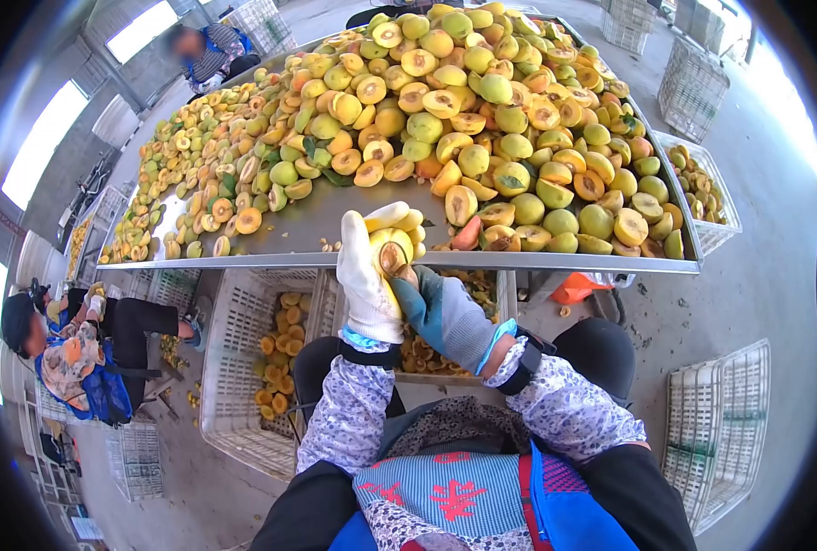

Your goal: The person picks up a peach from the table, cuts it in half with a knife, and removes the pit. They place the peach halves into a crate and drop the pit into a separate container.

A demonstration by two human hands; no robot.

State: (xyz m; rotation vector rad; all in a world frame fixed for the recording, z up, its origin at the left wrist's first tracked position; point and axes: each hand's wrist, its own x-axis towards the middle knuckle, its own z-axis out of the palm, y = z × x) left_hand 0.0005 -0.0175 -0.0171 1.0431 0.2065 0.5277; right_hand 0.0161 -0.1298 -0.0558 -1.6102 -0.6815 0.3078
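My left hand (364, 280), in a white glove, holds a halved peach (393, 248) with its cut side and brown centre showing. Its fingers curl round the fruit near the front edge of a metal table (307, 216). In a grey and blue glove, my right hand (450, 320) is closed against the lower side of that half. A small brown piece shows at its fingertips; whether it is a pit or a tool tip I cannot make out. Beyond both hands lies a large heap of peaches (509, 119), many cut in half, with a few green leaves among them.
Below the table edge, a white crate (225, 354) holds peach halves (280, 354). Another crate of fruit (716, 230) stands at the right, with a white crate (716, 427) nearer me. A seated person (87, 349) is at left; another person (211, 55) sits beyond the table.
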